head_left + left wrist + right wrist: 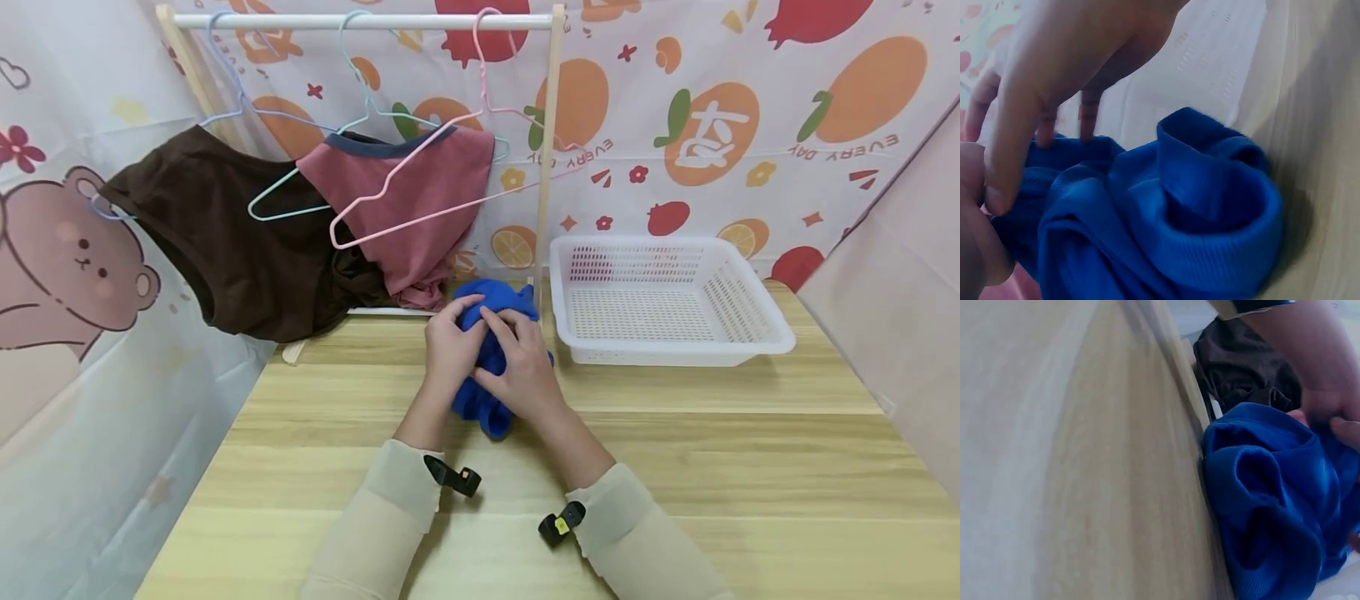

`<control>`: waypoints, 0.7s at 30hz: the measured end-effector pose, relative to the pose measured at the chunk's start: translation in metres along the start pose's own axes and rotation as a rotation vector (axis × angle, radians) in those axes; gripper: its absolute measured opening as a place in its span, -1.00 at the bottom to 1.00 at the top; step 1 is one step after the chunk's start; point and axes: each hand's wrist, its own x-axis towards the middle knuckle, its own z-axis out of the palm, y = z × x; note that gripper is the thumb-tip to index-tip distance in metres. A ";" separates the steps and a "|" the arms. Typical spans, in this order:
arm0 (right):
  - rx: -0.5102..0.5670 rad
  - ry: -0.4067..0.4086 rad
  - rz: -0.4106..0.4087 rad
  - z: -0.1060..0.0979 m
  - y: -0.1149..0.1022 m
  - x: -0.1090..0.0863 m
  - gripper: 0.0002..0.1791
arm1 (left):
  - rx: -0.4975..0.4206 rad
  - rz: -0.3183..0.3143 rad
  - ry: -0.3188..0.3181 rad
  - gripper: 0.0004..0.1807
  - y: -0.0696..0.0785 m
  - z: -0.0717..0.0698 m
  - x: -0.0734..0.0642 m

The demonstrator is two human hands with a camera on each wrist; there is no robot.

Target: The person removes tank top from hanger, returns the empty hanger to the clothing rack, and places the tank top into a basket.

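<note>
Blue garment (1147, 212) | wooden table (675, 467) | fruit-print backdrop (637, 133) | left grip (452, 343), right grip (525, 371) half-curled, holding it

The left sleeve (375, 533) and right sleeve (663, 558) are pale beige cloth, slightly creased, each ending in a wide cuff of a greyer tint. At the left cuff (401, 479) sits a black mount (448, 475), tapered at one end and blocky at the other, with a small orange spot (465, 474). The right cuff (618, 500) bears another black piece (551, 533), marked by a yellow patch (562, 526). The left hand (452, 343) and right hand (527, 371) are bare.
</note>
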 end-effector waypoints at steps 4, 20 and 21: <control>-0.049 0.130 -0.075 0.003 0.000 0.000 0.00 | 0.057 0.056 -0.023 -0.70 0.014 0.001 -0.004; -0.032 0.108 0.004 -0.005 0.014 0.001 0.16 | -0.326 -0.120 -0.226 -0.57 0.043 -0.007 -0.013; -0.010 0.109 -0.005 -0.006 0.015 0.001 0.15 | -0.352 -0.135 -0.239 -0.56 0.044 -0.008 -0.014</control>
